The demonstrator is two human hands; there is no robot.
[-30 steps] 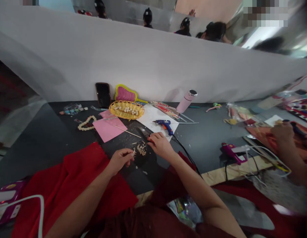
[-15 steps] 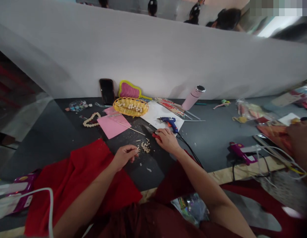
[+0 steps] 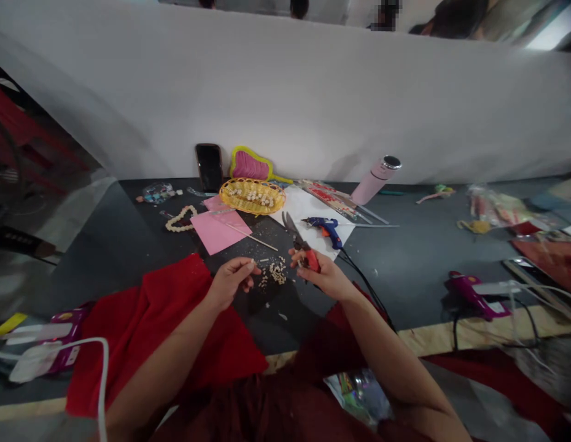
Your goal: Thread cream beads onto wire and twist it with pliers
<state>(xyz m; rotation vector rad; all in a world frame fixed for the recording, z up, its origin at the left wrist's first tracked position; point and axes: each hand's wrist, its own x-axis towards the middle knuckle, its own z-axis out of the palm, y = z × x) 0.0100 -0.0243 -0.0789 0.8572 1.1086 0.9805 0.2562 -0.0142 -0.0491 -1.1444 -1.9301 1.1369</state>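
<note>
My right hand (image 3: 323, 277) is wrapped round the red handles of a pair of pruning shears (image 3: 295, 232), lifted off the table with the blades pointing up and away. Thumb and fingers of my left hand (image 3: 234, 279) are pinched together on a tiny pale piece (image 3: 253, 262), too small to make out fully. Between the two hands lies a heap of small cream-coloured cut pieces (image 3: 277, 270) on the dark table (image 3: 248, 334). A thin pale stick (image 3: 262, 242) rests just beyond, partly over a pink paper sheet (image 3: 216, 236).
Behind are a yellow woven basket (image 3: 234, 204) with pale pieces, a blue glue gun (image 3: 329, 230) on white paper, a pink flask (image 3: 372, 184) and a phone (image 3: 209, 169). Red cloth (image 3: 142, 325) lies front left; a purple glue gun (image 3: 479, 294) sits right.
My right hand has gone from resting over the shears on the table to gripping and raising them. My left hand stays pinched near the heap. The view has shifted slightly.
</note>
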